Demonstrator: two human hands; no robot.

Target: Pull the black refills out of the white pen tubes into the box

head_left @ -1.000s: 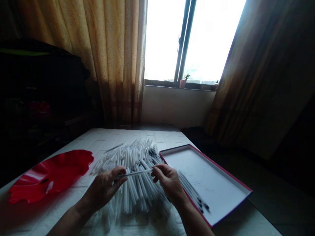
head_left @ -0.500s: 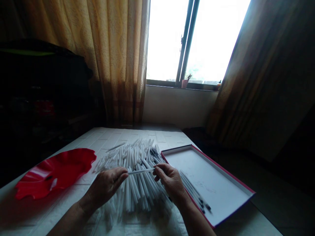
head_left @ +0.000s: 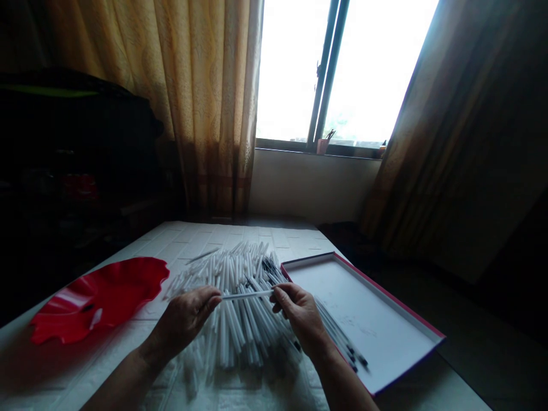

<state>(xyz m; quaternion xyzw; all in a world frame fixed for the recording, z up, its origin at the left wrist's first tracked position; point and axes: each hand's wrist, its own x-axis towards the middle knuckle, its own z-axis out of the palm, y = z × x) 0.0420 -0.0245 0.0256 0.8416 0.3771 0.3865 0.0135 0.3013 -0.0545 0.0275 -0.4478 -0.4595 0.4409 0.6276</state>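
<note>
The left hand (head_left: 188,314) pinches one end of a slim, pale pen-like tube (head_left: 247,295) between thumb and fingers, and the right hand (head_left: 299,314) pinches the other, so it spans the gap above a heap of similar tubes (head_left: 233,337) on the table (head_left: 171,242). Progress looks early: only a few dark-ended pens (head_left: 340,334) lie inside the shallow red-edged tray (head_left: 385,308), while the heap is far larger; fingers cover the held tube's ends, so whether one is dark cannot be told

The tubes (head_left: 231,331) before you look like smooth, cloudy plastic, your bowl (head_left: 128,281) glossy plastic, your tray (head_left: 363,297) matt card; your desk (head_left: 171,238) looks brick-textured, the curtain (head_left: 214,103) soft cloth.
</note>
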